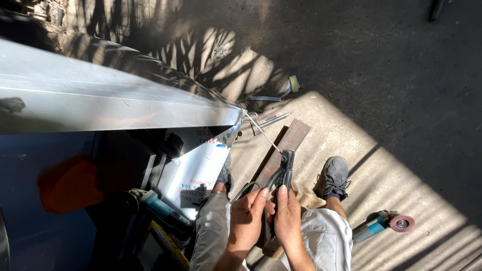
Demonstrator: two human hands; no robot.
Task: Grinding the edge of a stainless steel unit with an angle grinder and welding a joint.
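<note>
Both my hands grip a black welding electrode holder [282, 175] low in the middle of the view. My left hand [246, 218] wraps its handle from the left, and my right hand [287, 217] closes on it from the right, thumb up along the grip. A thin welding rod [262, 132] sticks out of the holder's jaws, and its tip reaches the corner of a shiny steel sheet-metal box [115, 103]. My legs in light trousers and grey shoes stand below.
An angle grinder with a red disc [382, 225] lies on the concrete at the right. A rusty flat steel bar [283, 148] and small metal scraps lie under the rod. Another blue power tool [159, 207] and a white film-covered steel sheet [198, 168] sit at the left.
</note>
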